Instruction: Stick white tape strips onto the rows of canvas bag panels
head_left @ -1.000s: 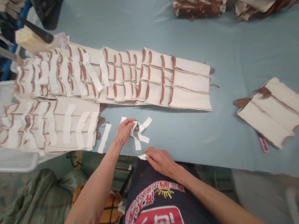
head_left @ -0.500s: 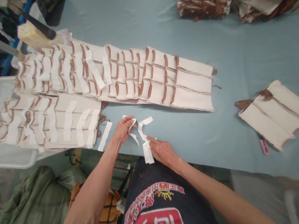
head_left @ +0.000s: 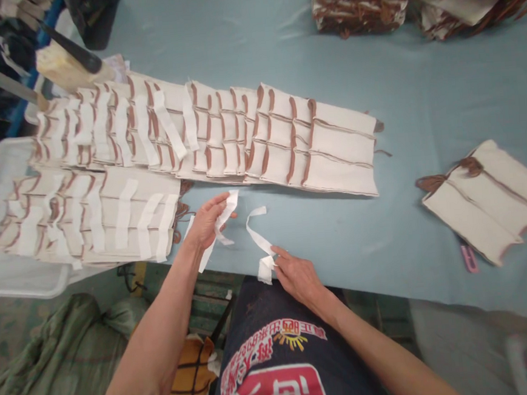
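Note:
My left hand (head_left: 211, 221) is closed on a white strip (head_left: 227, 210) that bends down below its fingers. Another white strip (head_left: 207, 256) lies beside that hand near the table edge. My right hand (head_left: 297, 274) pinches a second, twisted strip (head_left: 260, 240), whose folded lower end hangs by the table's front edge. Beyond my hands runs a long row of overlapping cream fabric pieces with brown trim (head_left: 341, 145). White strips lie across its left part. A shorter stack of the same pieces (head_left: 115, 233), also with strips across it, sits left of my left hand.
On the right are a loose cream piece with brown ties (head_left: 487, 198) and a pink tool (head_left: 469, 258). Brown and cream bundles (head_left: 362, 7) lie at the far right. A white tray (head_left: 37, 288) is under the left stack; green cloth (head_left: 71, 365) is below.
My left hand has moved left and slightly away from my right hand with its strip. My right hand has shifted a little right, and its strip looks straighter in the middle.

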### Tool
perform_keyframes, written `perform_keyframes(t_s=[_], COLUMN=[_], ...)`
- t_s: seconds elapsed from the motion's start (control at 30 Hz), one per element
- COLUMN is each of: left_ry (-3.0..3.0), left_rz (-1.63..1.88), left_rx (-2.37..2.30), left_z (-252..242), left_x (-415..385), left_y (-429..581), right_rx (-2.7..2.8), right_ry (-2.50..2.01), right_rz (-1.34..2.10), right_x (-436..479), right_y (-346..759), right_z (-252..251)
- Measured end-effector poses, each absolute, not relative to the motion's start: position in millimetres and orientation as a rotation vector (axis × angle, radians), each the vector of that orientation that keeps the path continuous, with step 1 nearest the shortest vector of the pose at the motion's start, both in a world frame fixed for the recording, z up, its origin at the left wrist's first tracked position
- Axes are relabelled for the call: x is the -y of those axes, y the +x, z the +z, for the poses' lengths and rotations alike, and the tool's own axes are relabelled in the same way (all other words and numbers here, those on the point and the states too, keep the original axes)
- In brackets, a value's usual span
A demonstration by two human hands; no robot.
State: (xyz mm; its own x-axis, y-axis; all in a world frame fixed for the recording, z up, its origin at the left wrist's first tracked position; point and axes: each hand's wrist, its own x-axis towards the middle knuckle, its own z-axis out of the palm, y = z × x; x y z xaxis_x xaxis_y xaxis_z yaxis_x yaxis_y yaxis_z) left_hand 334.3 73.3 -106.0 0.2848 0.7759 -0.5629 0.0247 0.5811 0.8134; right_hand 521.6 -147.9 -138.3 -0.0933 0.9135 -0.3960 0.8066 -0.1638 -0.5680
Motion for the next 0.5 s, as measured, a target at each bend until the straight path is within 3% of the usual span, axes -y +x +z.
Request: perform_keyframes(t_s=[0.5], left_ry=[1.029], left_rz=[0.399], left_rx=[-1.214], left_z=[-119.6], left_x=[-11.8], left_y=[318.2], right_rx=[0.719], right_ry=[-1.793], right_rz=[1.336], right_x=[184.5], right_y=[544.2], right_z=[-151.6])
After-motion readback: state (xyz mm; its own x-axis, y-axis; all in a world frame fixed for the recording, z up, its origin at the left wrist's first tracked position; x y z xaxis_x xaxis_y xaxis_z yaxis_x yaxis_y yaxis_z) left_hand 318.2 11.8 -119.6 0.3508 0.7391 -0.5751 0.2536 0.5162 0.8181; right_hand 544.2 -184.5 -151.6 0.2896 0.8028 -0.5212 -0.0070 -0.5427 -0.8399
